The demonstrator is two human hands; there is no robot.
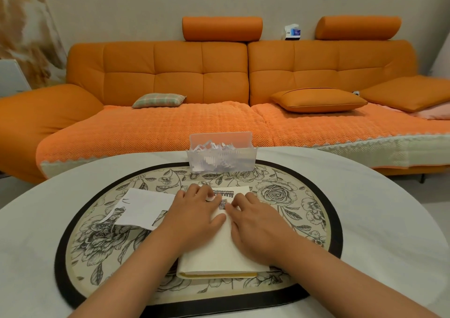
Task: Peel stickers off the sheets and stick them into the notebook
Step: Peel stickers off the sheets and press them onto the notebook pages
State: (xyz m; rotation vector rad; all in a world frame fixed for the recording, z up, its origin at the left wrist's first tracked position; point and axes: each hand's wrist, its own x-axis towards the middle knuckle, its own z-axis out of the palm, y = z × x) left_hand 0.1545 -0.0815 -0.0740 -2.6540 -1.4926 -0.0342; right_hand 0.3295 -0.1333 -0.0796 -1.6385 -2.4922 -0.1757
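While both palms lay flat on the cream notebook (220, 249) at the round mat's (323, 222) centre, the left hand (194, 216) and right hand (255, 222) gripped nothing, fingers spread, pressing a dark sticker (223, 204) near the page's twelve o'clock edge. A white sticker sheet (143, 207) lay at nine o'clock, a clear box (221, 157) at twelve.

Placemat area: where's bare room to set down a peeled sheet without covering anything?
Free: the floral placemat right of the notebook, and the white tablecloth beyond it. Crowded: the centre, with left hand and right hand on the notebook, white sheet to the left, clear box behind.
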